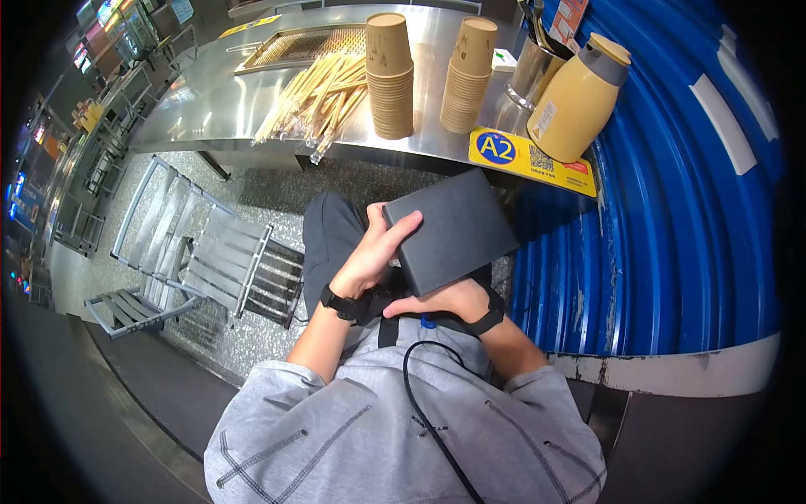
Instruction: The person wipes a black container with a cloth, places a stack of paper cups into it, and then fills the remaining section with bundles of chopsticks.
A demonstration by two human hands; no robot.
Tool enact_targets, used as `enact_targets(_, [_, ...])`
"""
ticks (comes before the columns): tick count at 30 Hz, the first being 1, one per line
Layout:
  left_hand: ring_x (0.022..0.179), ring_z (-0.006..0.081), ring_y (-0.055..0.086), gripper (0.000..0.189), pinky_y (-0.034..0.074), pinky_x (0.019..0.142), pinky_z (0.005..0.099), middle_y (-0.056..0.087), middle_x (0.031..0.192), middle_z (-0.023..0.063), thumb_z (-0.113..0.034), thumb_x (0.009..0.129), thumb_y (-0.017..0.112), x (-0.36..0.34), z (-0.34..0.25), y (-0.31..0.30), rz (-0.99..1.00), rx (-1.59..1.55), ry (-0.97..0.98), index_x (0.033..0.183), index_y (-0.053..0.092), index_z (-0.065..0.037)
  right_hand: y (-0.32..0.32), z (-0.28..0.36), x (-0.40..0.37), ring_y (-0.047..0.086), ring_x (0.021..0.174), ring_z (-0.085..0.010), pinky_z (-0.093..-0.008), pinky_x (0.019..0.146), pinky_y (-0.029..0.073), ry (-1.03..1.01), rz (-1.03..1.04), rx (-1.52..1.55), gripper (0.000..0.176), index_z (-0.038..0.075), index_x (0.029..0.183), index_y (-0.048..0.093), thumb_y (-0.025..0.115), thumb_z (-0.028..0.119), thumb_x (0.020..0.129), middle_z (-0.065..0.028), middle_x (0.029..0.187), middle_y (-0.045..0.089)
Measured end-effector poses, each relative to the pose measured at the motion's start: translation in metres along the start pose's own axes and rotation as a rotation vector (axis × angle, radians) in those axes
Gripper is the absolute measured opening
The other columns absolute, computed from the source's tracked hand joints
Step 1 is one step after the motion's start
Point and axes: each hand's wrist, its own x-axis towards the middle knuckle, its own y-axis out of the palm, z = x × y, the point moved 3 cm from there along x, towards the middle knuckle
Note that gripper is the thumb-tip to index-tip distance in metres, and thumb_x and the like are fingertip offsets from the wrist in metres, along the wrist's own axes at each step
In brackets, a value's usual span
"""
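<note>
A flat black rectangular object [453, 231], a box or a closed book, is held tilted above my lap. My left hand [378, 244] grips its left edge, thumb lying on the top face and the other fingers mostly hidden. Along the near edge is my right hand [449, 300], holding it from below; its thumb points left and its fingers are out of sight under the object. Both wrists wear black bands. A black cable [409, 378] runs down over the grey shirt.
Ahead stands a metal table [210, 105] with wrapped chopsticks [315, 97], paper cup stacks [390, 97] [467, 88], a yellow jug [575, 105], a utensil holder [533, 74] and an A2 sign [525, 160]. Folding chairs [218, 260] are left; a blue corrugated wall [663, 210] is right.
</note>
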Motion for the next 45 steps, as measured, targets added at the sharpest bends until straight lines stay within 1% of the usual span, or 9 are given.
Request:
enact_targets(4, [0.111, 0.0230, 0.058, 0.067, 0.053, 0.086, 0.0401, 0.051, 0.124, 0.0131, -0.042, 0.090, 0.069, 0.011, 0.011, -0.009, -0.028, -0.166, 0.032, 0.129, 0.028, -0.005, -0.004, 0.000, 0.003, 0.054, 0.115, -0.0414, -0.0452, 0.099, 0.043, -0.079, -0.078, -0.201, 0.080, -0.003, 0.120, 0.058, 0.081, 0.053, 0.068, -0.0255, 0.122, 0.058])
enact_targets(9, [0.101, 0.0181, 0.066, 0.044, 0.058, 0.085, 0.0326, 0.066, 0.116, 0.0082, -0.039, 0.098, 0.058, 0.025, 0.015, -0.029, 0.087, -0.582, -0.049, 0.124, 0.058, -0.003, -0.012, 0.018, -0.009, 0.062, 0.095, -0.0377, -0.0437, 0.084, 0.047, -0.146, -0.061, -0.317, 0.051, 0.001, 0.111, 0.062, 0.079, 0.029, 0.072, -0.0197, 0.100, 0.065])
enact_targets(15, [0.104, 0.0194, 0.066, 0.049, 0.057, 0.087, 0.0358, 0.064, 0.121, 0.0090, -0.043, 0.098, 0.056, 0.019, 0.001, -0.035, 0.082, -0.631, -0.033, 0.129, 0.054, -0.004, -0.014, 0.017, -0.024, 0.064, 0.086, -0.0325, -0.0412, 0.078, 0.047, -0.082, -0.124, -0.357, 0.036, 0.003, 0.098, 0.063, 0.077, 0.025, 0.074, -0.0132, 0.085, 0.065])
enact_targets(21, [0.097, 0.0201, 0.066, 0.057, 0.059, 0.073, 0.0388, 0.057, 0.117, 0.0113, -0.047, 0.093, 0.063, 0.015, 0.009, -0.022, -0.066, -0.325, -0.022, 0.126, 0.035, -0.011, -0.020, -0.008, 0.000, 0.065, 0.089, -0.0310, -0.0433, 0.076, 0.050, 0.058, 0.052, -0.528, 0.044, 0.004, 0.101, 0.066, 0.081, 0.028, 0.068, -0.0121, 0.092, 0.067])
enact_targets(27, [0.109, 0.0252, 0.057, 0.068, 0.051, 0.086, 0.0462, 0.053, 0.120, 0.0140, -0.051, 0.087, 0.067, 0.007, 0.003, -0.007, -0.136, -0.041, 0.072, 0.126, 0.030, -0.009, -0.006, -0.029, 0.011, 0.055, 0.118, -0.0370, -0.0446, 0.101, 0.044, -0.152, -0.050, -0.518, 0.069, 0.005, 0.126, 0.059, 0.082, 0.036, 0.068, -0.0197, 0.127, 0.058])
enact_targets(32, [0.103, 0.0208, 0.058, 0.056, 0.052, 0.074, 0.0377, 0.056, 0.113, 0.0109, -0.046, 0.087, 0.069, 0.016, -0.002, -0.028, -0.176, -0.190, 0.122, 0.121, 0.044, -0.008, 0.004, -0.018, 0.019, 0.066, 0.089, -0.0352, -0.0443, 0.079, 0.054, -0.196, -0.241, -0.506, 0.038, 0.002, 0.103, 0.065, 0.069, 0.010, 0.067, -0.0168, 0.096, 0.067])
enact_targets(36, [0.083, 0.0117, 0.060, 0.053, 0.048, 0.059, 0.0260, 0.059, 0.102, 0.0038, -0.049, 0.088, 0.067, 0.028, 0.003, -0.051, -0.185, -0.333, 0.120, 0.120, 0.050, -0.011, 0.002, 0.001, 0.000, 0.065, 0.071, -0.0320, -0.0419, 0.065, 0.053, -0.067, -0.125, -0.540, 0.029, 0.005, 0.104, 0.065, 0.066, 0.011, 0.075, -0.0129, 0.075, 0.064])
enact_targets(43, [0.104, 0.0173, 0.060, 0.068, 0.053, 0.069, 0.0286, 0.055, 0.122, 0.0124, -0.056, 0.090, 0.061, 0.004, -0.017, -0.031, -0.144, 0.002, 0.165, 0.132, 0.035, -0.009, 0.007, -0.021, 0.000, 0.064, 0.067, -0.0263, -0.0396, 0.060, 0.052, -0.186, -0.317, -0.718, 0.011, 0.008, 0.084, 0.067, 0.062, 0.010, 0.074, -0.0098, 0.079, 0.062])
enact_targets(45, [0.107, 0.0162, 0.055, 0.053, 0.052, 0.081, 0.0376, 0.050, 0.128, 0.0089, -0.049, 0.101, 0.047, -0.007, -0.025, -0.027, -0.022, 0.044, 0.115, 0.136, 0.038, -0.010, -0.001, -0.019, 0.005, 0.065, 0.070, -0.0313, -0.0417, 0.061, 0.053, -0.222, -0.488, -0.557, 0.016, 0.005, 0.086, 0.069, 0.062, 0.005, 0.072, -0.0138, 0.081, 0.064])
